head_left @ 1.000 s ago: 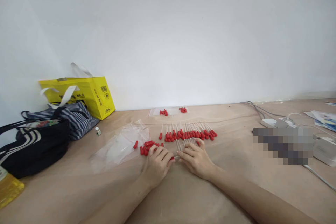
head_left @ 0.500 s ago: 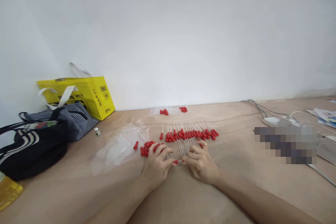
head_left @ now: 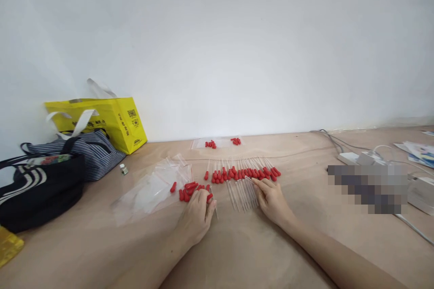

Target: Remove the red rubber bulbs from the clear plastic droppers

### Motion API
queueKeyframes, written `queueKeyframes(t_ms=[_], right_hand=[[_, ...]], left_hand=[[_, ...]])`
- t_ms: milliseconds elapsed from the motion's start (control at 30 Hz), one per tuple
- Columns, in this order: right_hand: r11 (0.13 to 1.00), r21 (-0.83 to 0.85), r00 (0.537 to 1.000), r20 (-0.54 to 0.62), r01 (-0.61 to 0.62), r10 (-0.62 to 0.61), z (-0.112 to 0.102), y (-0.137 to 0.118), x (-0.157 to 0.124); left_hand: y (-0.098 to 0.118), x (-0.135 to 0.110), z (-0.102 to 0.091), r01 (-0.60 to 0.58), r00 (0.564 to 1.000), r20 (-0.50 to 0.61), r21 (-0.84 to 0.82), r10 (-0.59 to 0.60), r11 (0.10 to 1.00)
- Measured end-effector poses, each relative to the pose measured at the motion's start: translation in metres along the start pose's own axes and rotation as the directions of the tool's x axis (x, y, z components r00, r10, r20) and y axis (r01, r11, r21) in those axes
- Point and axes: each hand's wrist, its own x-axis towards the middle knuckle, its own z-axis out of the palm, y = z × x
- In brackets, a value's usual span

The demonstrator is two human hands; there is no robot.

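Note:
A row of thin glass droppers with red rubber bulbs (head_left: 242, 173) lies across the brown table (head_left: 237, 253). Closer to me is a group of bare glass tubes (head_left: 241, 192). Loose red bulbs (head_left: 189, 187) are heaped to the left. My left hand (head_left: 196, 214) rests by that heap, fingers curled around a red bulb and a thin tube. My right hand (head_left: 271, 198) lies at the right end of the bare tubes, fingers pinched on one tube near the row.
Clear plastic bags (head_left: 154, 187) lie left of the bulbs. A yellow bag (head_left: 111, 119), a striped bag (head_left: 91, 153) and a black bag (head_left: 40, 189) stand at the left by the wall. A power strip with cables (head_left: 359, 159) is at the right. More bulbs (head_left: 222, 143) lie near the wall.
My hands were together at the middle, joining a bulb and a tube. They have parted: the left went toward the bulb heap, the right toward the dropper row.

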Motion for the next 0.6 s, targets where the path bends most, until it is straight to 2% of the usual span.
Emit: queueKeyframes(t_ms=[167,400,600], right_hand=[[1.0,-0.026,1.0,0.019,0.003,-0.003,0.014,-0.009,0.001],[0.993,-0.102,0.995,0.077,-0.062,0.07,0.029,-0.028,0.003],[0.997,-0.08,0.994,0.108,-0.009,0.018,0.032,-0.029,0.004]], left_hand=[[0.003,0.002,0.002,0.065,0.997,0.047,-0.006,-0.065,0.998],[0.012,0.011,0.013,0.069,0.993,0.102,-0.033,-0.065,0.997],[0.02,0.022,0.024,0.024,0.991,0.135,-0.046,-0.017,0.999]])
